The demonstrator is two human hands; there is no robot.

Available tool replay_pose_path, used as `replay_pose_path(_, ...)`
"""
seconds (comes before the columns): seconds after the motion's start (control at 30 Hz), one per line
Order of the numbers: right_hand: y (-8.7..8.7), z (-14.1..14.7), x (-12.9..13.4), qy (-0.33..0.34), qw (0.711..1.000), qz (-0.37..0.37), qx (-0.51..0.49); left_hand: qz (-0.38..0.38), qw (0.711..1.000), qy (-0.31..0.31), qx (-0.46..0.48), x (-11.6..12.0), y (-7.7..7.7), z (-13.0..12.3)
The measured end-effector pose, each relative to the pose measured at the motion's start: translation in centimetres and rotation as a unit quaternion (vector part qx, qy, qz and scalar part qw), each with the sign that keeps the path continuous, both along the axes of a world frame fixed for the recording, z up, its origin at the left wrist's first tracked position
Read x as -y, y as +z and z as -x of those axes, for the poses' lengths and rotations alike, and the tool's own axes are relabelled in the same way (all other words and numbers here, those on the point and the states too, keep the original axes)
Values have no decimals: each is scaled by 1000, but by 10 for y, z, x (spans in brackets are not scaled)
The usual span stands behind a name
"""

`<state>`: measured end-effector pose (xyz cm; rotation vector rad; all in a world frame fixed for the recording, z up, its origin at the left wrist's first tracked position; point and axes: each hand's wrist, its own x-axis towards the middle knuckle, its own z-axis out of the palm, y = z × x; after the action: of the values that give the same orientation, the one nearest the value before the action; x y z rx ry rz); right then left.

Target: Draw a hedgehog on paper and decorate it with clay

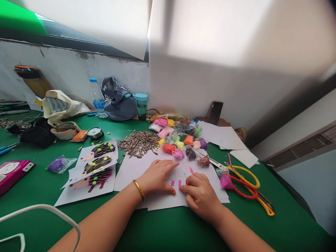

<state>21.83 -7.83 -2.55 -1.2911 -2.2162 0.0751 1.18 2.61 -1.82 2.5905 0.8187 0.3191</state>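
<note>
My left hand lies on a white sheet of paper, fingers stretched out and thumb apart. It steadies the sheet beside a drawing of a rounded, scale-patterned body, partly covered by my fingers. Two short strips of pink clay sit under the drawn body. With its index fingertip, my right hand touches the right strip. From its curled fingers sticks the pointed end of a pink tool; the rest of it is hidden in the hand.
Sunflower seeds and bags of coloured clay lie beyond the paper. Scissors with yellow and red handles are on the right. Finished hedgehog pictures lie left. A white cable loops at the lower left.
</note>
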Motion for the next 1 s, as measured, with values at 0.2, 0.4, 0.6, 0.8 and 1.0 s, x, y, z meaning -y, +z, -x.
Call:
replay_pose_path(0.2,-2,-6,0,-16,1000,-16,11,9,1000,5,-3,0,0,0)
replay_pose_path(0.4,-2,-4,0,-11,999,9,39,8,1000,4,-1,0,2,0)
replay_pose_path(0.6,-3,-4,0,-21,999,15,24,3,1000,3,-2,0,2,0)
replay_pose_path(0.8,-4,-8,-3,-34,999,15,6,7,1000,4,-8,0,3,0)
replay_pose_path(1.0,-6,-7,-5,-36,999,32,15,5,1000,-1,-3,0,2,0)
